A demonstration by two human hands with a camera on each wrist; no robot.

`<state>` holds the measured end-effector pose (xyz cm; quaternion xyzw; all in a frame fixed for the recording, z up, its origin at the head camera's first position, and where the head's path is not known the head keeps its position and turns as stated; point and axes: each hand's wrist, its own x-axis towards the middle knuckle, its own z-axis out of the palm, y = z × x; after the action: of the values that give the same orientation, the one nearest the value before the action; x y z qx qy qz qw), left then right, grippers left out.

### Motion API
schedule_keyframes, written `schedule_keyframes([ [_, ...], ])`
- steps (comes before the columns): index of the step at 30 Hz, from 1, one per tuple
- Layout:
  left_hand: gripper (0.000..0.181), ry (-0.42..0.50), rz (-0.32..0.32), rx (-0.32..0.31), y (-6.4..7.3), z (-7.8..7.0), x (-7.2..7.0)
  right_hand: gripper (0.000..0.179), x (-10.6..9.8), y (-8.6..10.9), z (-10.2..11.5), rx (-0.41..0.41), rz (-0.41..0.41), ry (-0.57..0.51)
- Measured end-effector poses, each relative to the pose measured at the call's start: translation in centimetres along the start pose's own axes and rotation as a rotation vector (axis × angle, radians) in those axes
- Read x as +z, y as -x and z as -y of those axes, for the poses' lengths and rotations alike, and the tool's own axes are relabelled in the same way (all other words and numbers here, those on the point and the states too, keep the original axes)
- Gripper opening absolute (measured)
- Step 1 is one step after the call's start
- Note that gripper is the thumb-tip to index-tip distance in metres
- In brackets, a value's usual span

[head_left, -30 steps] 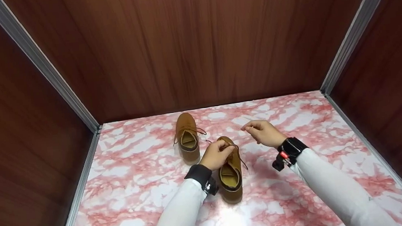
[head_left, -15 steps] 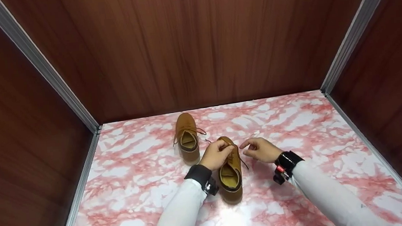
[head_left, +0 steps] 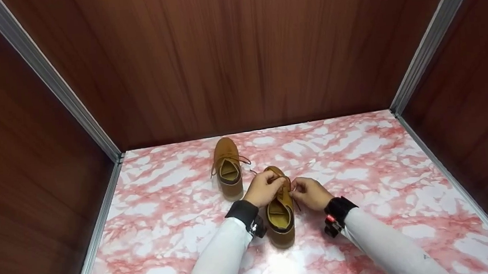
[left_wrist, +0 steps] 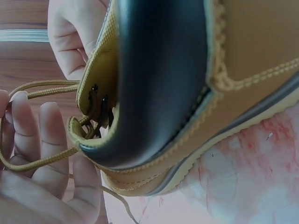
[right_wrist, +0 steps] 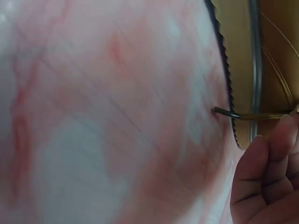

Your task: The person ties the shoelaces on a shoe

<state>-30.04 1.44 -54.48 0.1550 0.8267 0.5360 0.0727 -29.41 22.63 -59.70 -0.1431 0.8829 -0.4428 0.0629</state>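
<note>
A tan lace-up shoe (head_left: 282, 233) stands upright on the tabletop with its toe pointing away from me. My left hand (head_left: 264, 191) is over its lacing and pinches a loop of the brown shoelace (left_wrist: 44, 161) between thumb and fingertips. On the shoe's right side my right hand (head_left: 313, 194) has its fingertips at the lace. In the right wrist view, the curled fingers (right_wrist: 247, 182) pinch the shoelace (right_wrist: 261, 116), and its tipped end sticks out past the sole. The front of the shoe is partly covered by my left hand.
The matching tan shoe (head_left: 228, 173) stands farther back on the left, its lace ends hanging loose. Under both shoes is a red-and-white marbled tabletop (head_left: 157, 250). A brown wood-look panel (head_left: 237, 58) closes off the back, with similar panels on both sides.
My right hand has come down and left from beside the shoe to its lacing, where its fingertips now pinch the lace. My left hand keeps its hold on the loop.
</note>
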Motion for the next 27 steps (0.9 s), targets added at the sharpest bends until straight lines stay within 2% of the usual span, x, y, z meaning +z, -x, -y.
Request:
schedule_keyframes([
  [10,0.034,0.066,-0.025,-0.024,-0.1,-0.2,-0.3,0.005,-0.4,0.4,0.4,-0.024,-0.022,0.009],
  [18,0.036,0.266,-0.053,-0.049,-0.5,-0.2,-0.6,0.005,-1.8,0.4,0.7,-0.029,-0.032,0.005],
  [27,0.026,0.378,-0.096,-0.121,-0.8,0.1,-0.5,0.005,-2.7,0.7,1.1,-0.010,-0.039,-0.024],
])
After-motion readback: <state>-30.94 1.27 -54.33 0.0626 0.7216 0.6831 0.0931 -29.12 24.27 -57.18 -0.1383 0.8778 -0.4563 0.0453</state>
